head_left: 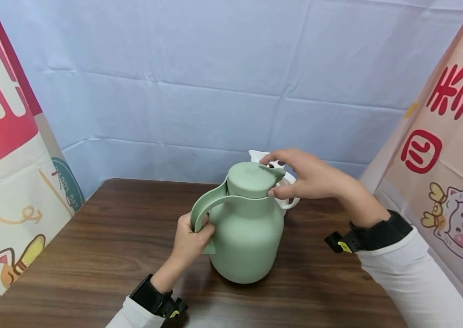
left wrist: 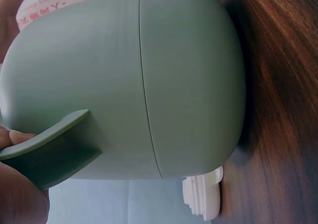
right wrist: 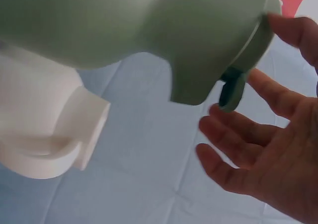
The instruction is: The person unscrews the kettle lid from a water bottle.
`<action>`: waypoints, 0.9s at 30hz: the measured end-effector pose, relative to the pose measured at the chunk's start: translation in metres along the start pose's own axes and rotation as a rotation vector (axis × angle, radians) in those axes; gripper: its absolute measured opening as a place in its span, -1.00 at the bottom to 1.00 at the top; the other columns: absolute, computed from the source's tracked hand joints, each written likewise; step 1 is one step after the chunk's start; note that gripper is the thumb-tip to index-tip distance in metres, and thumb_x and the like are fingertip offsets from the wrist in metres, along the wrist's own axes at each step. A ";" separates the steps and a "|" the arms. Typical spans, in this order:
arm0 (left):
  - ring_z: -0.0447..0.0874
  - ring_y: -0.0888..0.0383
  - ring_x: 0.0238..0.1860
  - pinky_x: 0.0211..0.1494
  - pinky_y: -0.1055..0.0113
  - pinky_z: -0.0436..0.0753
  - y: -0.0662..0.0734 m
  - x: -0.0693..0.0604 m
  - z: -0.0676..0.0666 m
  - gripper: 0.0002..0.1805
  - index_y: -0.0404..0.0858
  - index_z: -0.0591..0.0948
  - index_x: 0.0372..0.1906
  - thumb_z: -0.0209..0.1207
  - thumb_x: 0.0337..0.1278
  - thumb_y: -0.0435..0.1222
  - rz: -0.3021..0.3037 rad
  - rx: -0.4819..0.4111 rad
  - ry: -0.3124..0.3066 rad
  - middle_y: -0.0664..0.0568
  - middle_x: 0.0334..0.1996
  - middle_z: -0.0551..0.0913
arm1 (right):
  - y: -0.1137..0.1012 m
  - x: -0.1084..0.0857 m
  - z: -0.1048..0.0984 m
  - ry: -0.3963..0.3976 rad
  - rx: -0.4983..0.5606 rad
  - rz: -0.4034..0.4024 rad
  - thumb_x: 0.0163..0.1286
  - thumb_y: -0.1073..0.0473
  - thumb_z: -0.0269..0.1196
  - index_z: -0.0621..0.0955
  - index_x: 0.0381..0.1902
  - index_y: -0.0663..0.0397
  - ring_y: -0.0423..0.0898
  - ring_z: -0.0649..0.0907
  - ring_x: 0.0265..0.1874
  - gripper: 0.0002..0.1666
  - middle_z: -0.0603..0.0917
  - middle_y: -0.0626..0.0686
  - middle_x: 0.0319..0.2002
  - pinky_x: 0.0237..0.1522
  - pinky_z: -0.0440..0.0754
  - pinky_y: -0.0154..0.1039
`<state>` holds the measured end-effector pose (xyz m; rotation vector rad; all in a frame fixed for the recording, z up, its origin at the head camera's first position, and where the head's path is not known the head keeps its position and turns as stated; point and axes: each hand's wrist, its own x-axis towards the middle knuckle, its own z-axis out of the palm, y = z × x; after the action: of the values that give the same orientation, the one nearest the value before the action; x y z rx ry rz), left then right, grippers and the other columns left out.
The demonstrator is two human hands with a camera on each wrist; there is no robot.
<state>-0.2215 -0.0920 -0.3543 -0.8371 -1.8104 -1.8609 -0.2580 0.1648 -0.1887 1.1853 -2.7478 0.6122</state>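
A pale green thermos jug (head_left: 246, 237) stands upright on the brown table. My left hand (head_left: 192, 237) grips its loop handle (head_left: 204, 205) on the left side; in the left wrist view the lower end of the handle (left wrist: 69, 127) joins the smooth body. At the top, my right hand (head_left: 307, 175) holds the right side of the round lid (head_left: 249, 177) between thumb and index finger. Its other fingers (right wrist: 233, 139) are spread away from the jug, below the small spout flap (right wrist: 233, 92) in the right wrist view. The lid sits on the jug.
Behind the jug, partly hidden, stands a white vessel (head_left: 290, 178) with a loop handle. The dark wooden table (head_left: 124, 237) backs onto a light blue cloth (head_left: 174, 105). Printed hangings flank it at the left (head_left: 6, 191) and right (head_left: 440, 191).
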 end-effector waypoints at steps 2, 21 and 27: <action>-0.04 0.21 -0.81 -0.71 0.34 0.15 0.007 0.001 0.000 -0.54 -0.22 0.06 -0.69 -0.10 -0.06 -0.74 -0.003 0.000 -0.004 0.08 -0.81 -0.03 | -0.004 0.005 -0.002 -0.059 -0.012 0.010 0.09 0.01 0.36 0.42 0.20 -0.05 0.05 0.42 0.08 -0.31 0.44 0.09 0.12 0.01 0.35 0.06; -0.09 0.19 -0.77 -0.68 0.32 0.11 0.018 0.003 0.002 -0.55 -0.22 0.03 -0.68 -0.12 -0.09 -0.75 -0.010 -0.010 -0.016 0.09 -0.78 -0.06 | -0.019 0.043 0.005 -0.298 0.056 -0.020 0.02 -0.09 0.41 0.30 0.34 -0.22 -0.04 0.41 -0.05 -0.08 0.39 0.05 0.09 -0.10 0.41 -0.10; -0.08 0.18 -0.79 -0.69 0.33 0.11 0.018 0.002 0.001 -0.55 -0.22 0.03 -0.70 -0.12 -0.09 -0.75 -0.014 -0.008 -0.011 0.09 -0.79 -0.05 | -0.023 0.047 0.004 -0.325 0.054 0.066 -0.05 -0.11 0.45 0.37 0.28 -0.33 0.02 0.31 0.01 -0.11 0.37 0.03 0.07 -0.10 0.38 -0.05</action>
<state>-0.2109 -0.0918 -0.3390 -0.8408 -1.8212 -1.8766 -0.2739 0.1168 -0.1736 1.3161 -3.0665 0.5451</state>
